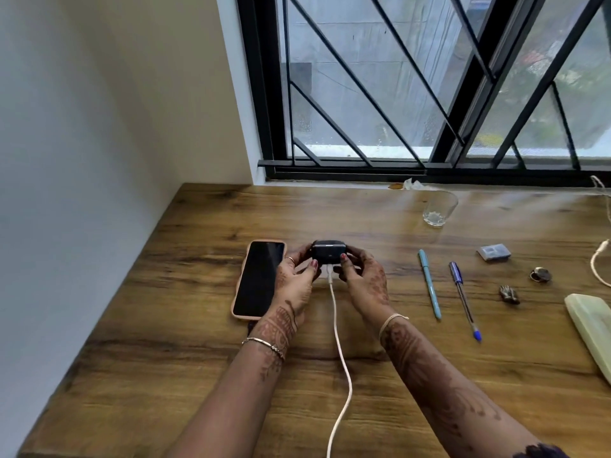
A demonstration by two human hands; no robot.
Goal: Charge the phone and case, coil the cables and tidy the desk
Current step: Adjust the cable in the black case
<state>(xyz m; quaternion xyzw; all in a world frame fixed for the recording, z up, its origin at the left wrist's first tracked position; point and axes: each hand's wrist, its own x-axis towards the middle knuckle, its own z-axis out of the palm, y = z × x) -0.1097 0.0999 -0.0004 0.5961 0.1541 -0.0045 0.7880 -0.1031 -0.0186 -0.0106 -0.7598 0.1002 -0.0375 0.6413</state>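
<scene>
A small black earbud case point(328, 251) sits on the wooden desk point(165, 375), held from both sides. My left hand point(295, 281) grips its left side and my right hand point(361, 276) grips its right side. A white cable point(340, 355) runs from the near desk edge up to the case, its plug at the case's near face between my thumbs. A phone point(259, 281) in a pink cover lies face up, screen dark, just left of my left hand. Another white cable point(596, 266) loops at the far right edge.
A clear glass point(439, 208) stands near the window sill. A teal pen point(429, 283) and a blue pen point(464, 300) lie right of my hands. Further right are a small grey box point(494, 252), two small metal trinkets point(509, 294) and a pale green object point(591, 325).
</scene>
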